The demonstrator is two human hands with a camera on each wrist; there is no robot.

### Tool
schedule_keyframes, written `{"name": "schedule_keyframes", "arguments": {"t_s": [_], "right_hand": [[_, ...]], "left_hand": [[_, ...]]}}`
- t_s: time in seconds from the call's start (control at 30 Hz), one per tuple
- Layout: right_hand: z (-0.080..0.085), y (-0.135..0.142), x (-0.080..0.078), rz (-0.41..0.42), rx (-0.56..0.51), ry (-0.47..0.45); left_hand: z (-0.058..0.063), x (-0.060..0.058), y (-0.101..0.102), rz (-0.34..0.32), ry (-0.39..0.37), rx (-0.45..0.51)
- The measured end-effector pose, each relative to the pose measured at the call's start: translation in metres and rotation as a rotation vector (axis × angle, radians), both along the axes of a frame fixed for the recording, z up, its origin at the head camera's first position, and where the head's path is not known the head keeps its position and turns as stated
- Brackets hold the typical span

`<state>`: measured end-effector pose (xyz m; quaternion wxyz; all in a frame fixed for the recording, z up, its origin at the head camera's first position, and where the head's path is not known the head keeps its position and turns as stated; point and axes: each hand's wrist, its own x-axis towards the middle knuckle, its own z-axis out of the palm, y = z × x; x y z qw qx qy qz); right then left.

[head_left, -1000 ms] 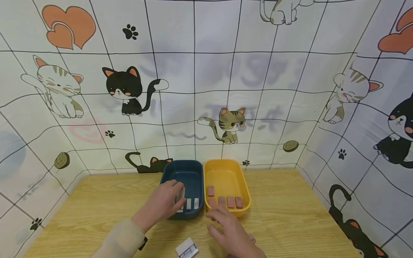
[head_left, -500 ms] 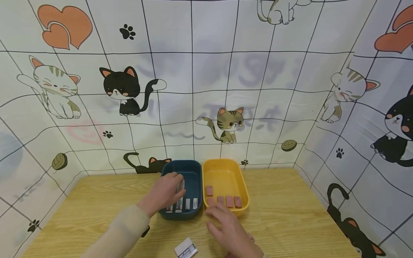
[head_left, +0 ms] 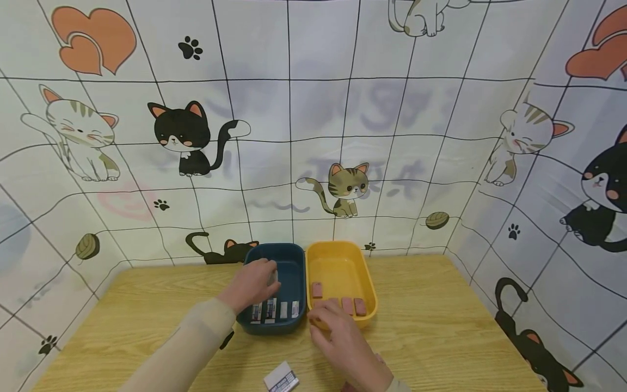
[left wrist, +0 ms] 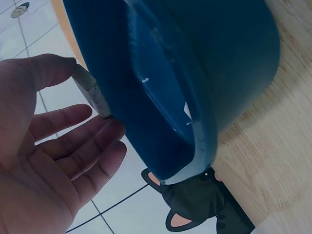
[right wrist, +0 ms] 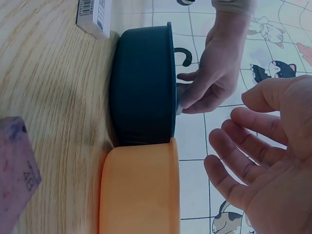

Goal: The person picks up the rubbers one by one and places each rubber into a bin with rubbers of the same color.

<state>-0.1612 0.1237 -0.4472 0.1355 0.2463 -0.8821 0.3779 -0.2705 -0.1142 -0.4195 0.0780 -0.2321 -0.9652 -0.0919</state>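
Note:
My left hand (head_left: 252,284) is over the left side of the blue bin (head_left: 291,272). Between thumb and fingertips it pinches a small whitish eraser (left wrist: 92,91), seen close to the bin's rim in the left wrist view. Several white erasers (head_left: 271,309), some in printed sleeves, line the near end of that bin. The right hand (head_left: 338,337) hovers at the near edge of the yellow bin (head_left: 338,267), fingers loosely bent and holding nothing. Inside the yellow bin lie several pink erasers (head_left: 347,306), partly hidden behind the fingers.
On the wooden table, in front of the blue bin, lies a white eraser (head_left: 281,377) with a printed sleeve. A pink marked eraser (right wrist: 17,170) lies on the wood near my right wrist. Behind the table hangs a cat-patterned sheet (head_left: 264,109).
My left hand has moved slightly up and away over the blue bin, uncovering more sleeved erasers at its near end. The right hand has shifted only a little.

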Motion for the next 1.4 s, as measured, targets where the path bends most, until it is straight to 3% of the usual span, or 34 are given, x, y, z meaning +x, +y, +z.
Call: {"name": "schedule_keyframes", "arguments": {"t_s": [0.33, 0.57, 0.77, 0.97, 1.17, 1.4], "right_hand": [[-0.002, -0.003, -0.004, -0.017, 0.025, 0.015], [-0.003, -0.005, -0.006, -0.017, 0.021, 0.018], [-0.006, -0.006, -0.008, -0.003, -0.015, 0.085], [-0.008, -0.006, -0.008, 0.015, -0.052, 0.131], [-0.01, -0.006, -0.008, 0.005, -0.047, 0.109], [-0.012, -0.006, -0.008, 0.003, -0.018, -0.001]], "left_hand": [[-0.007, -0.02, 0.003, 0.01, -0.04, -0.009], [-0.014, -0.031, 0.003, 0.046, -0.137, -0.037], [-0.023, -0.039, 0.004, 0.07, -0.201, -0.064], [-0.029, -0.041, 0.006, 0.083, -0.218, -0.098], [-0.03, -0.04, 0.009, 0.066, -0.203, -0.114], [-0.037, -0.043, 0.009, 0.051, -0.188, -0.124]]}}
